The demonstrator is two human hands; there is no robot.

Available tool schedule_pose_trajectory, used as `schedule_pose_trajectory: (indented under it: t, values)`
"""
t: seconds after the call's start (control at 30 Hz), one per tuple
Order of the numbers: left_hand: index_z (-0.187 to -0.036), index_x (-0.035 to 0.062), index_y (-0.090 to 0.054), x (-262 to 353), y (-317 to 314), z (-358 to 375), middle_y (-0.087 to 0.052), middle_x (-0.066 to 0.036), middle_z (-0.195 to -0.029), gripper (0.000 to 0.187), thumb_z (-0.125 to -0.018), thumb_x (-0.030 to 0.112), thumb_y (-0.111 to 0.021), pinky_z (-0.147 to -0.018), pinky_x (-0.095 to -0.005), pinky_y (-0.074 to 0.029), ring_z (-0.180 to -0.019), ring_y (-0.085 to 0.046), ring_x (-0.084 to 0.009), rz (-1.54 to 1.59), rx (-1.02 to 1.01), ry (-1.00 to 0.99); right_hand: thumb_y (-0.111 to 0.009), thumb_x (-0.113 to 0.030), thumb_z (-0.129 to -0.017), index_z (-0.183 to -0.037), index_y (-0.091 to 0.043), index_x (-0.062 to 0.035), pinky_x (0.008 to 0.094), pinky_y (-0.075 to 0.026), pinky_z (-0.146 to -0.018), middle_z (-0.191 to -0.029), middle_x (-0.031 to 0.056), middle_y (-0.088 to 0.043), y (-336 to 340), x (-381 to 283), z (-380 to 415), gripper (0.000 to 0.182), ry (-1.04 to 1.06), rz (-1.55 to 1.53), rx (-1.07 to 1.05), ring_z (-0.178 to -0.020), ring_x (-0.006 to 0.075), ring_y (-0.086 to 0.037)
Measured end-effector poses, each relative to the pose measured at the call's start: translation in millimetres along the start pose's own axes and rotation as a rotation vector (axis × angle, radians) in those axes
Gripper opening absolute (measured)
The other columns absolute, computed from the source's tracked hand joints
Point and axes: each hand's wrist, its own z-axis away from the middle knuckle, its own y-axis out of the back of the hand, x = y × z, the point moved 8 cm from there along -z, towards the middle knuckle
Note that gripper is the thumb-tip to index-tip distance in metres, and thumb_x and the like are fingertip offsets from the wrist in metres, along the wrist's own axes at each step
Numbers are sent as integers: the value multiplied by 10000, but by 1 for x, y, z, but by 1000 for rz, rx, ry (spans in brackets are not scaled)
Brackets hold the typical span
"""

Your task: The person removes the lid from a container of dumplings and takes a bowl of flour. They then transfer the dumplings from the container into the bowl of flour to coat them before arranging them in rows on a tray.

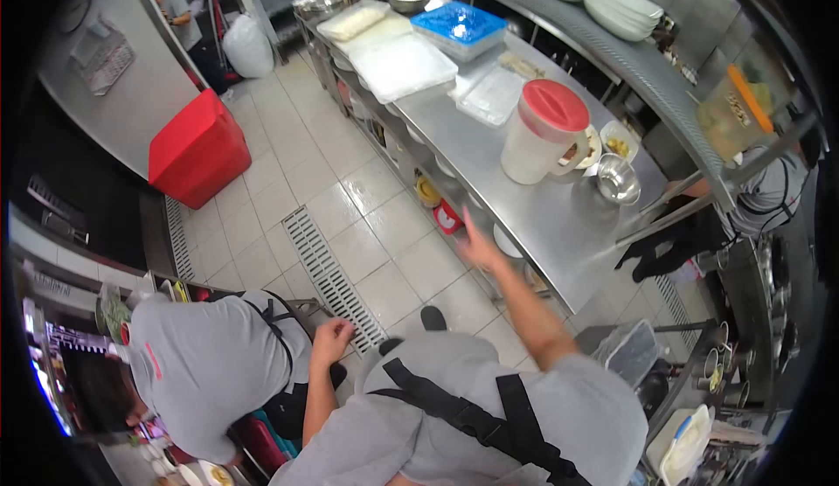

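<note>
My right hand (481, 246) is held out over the floor beside the steel counter (524, 232), its fingers apart and nothing in them. On that counter stands a clear pitcher (529, 145) with a red lid, beside a steel bowl (618, 180). Lower left, my left hand (333, 339) hangs over the floor near the drain grate, fingers curled; whether anything is between them is too small to tell. A co-worker in a grey shirt (210, 346) bends down just left of it.
A red box (199, 149) stands on the tiled floor (345, 197) at the left. White trays (402, 66) and a blue-lidded container (459, 27) lie on the counter's far part. Another person (769, 193) is beyond the counter at right. Plates (622, 10) sit on the shelf.
</note>
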Motion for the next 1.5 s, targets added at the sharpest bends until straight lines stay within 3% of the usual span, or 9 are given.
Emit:
schedule_pose_trajectory:
  t: [0.07,0.1,0.3,0.53,0.87,0.97,1.13,1.33,1.5]
  values:
    - [-860,3,-652,-20,37,45,-627,-86,-685,149,-841,150,-642,-570,-287,-433,-604,-539,-128,66,123,90,-564,-175,-870,-1522,-143,-172,331,-456,-821,-1082,162,-566,1,-36,-13,776,-99,-37,-28,-947,219,-573]
    - [-847,-13,-643,-10,31,-95,-612,-64,-668,168,-863,153,-621,-556,-275,-421,-594,-516,-100,153,217,82,-557,-152,-882,-1523,-148,-166,301,-492,-641,-832,77,-649,42,-16,-165,760,-77,69,-38,-704,143,-606]
    - [-886,-3,-641,-108,131,-214,-602,-19,-662,189,-895,183,-604,-569,-265,-439,-610,-533,-98,180,231,202,-650,-250,-825,-1228,-588,-61,321,-519,-718,-868,116,-692,38,-26,-368,449,-119,-90,135,-730,195,-666]
    - [-915,-25,-636,-41,216,-478,-649,-94,-757,211,-883,183,-616,-659,-294,-490,-689,-606,-153,205,35,-71,-606,-144,-868,-1151,-607,19,252,-456,-559,-787,45,-635,-55,133,-337,326,-541,-169,299,-673,105,-577]
    - [-1022,6,-616,174,211,-775,-617,-167,-947,248,-830,160,-653,-783,-379,-497,-860,-618,-310,17,-25,-638,-612,-152,-875,-1285,-495,55,297,-493,-638,-883,54,-618,-50,190,-373,475,-778,-107,840,-782,153,-587]
    - [-1109,21,-590,194,205,-818,-567,-177,-1056,342,-808,155,-681,-849,-381,-468,-969,-562,-323,-33,-33,-733,-615,-139,-864,-1327,-463,51,315,-500,-728,-971,104,-626,-46,204,-409,523,-785,261,692,-848,192,-592]
    - [-1177,41,-587,206,198,-837,-534,-162,-1103,415,-784,109,-702,-855,-423,-446,-1026,-517,-328,-244,-116,-857,-621,-146,-857,-1322,-490,30,328,-442,-900,-1128,183,-608,-42,222,-428,514,-929,224,986,-1009,244,-584]
    - [-1118,67,-635,224,188,-862,-525,-129,-1095,486,-661,133,-788,-853,-408,-416,-1017,-511,-305,-327,-462,-955,-658,-226,-860,-1296,-530,4,358,-460,-841,-1053,183,-568,-37,248,-405,509,-863,143,1132,-956,283,-574]
    - [-1149,37,-629,272,186,-874,-474,-169,-1299,551,-658,212,-807,-951,-430,-412,-1204,-446,-361,-357,-653,-1294,-726,-267,-783,-1138,-628,19,371,-503,-791,-969,191,-648,-72,179,-388,467,-1245,208,1133,-876,302,-638]
